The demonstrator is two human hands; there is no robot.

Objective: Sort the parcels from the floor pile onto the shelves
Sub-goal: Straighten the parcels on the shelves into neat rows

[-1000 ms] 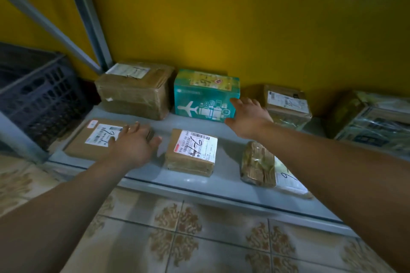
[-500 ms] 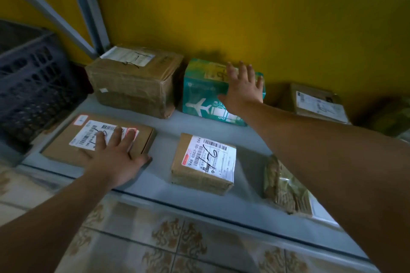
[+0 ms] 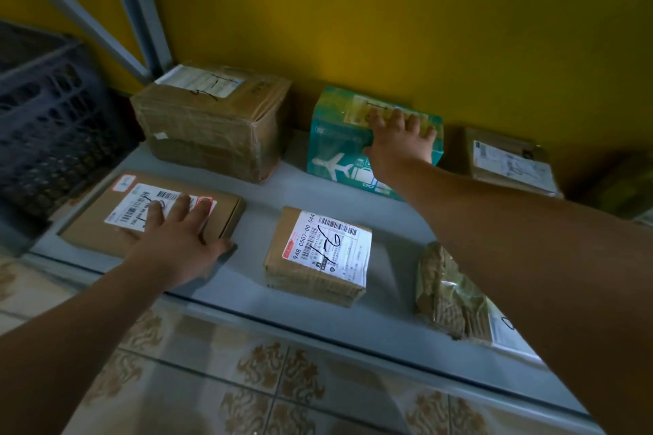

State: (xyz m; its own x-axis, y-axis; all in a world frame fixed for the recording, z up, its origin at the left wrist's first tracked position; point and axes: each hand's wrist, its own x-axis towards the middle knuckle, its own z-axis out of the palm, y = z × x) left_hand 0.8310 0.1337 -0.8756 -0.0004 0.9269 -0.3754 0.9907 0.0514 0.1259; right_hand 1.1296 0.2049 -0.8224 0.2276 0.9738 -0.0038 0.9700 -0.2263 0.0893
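Grey shelf (image 3: 247,293) | black crate (image 3: 53,124) left | brown box (image 3: 212,131) beside teal box (image 3: 335,148)

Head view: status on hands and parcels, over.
Left hand flat on flat box. Right hand on top of teal box. Both boxes on shelf. Small box between, untouched.

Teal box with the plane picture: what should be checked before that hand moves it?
1. Right hand on the teal cardboard box: ok, fingers spread across its top.
2. Gap to the large taped brown carton: ok, apart.
3. Gap to the small brown labelled box at the right: ok, apart.
4. Left hand: ok, flat on the flat brown cardboard parcel.
5. Bare grey shelf in front of it: ok.
6. Its weight: cannot tell.
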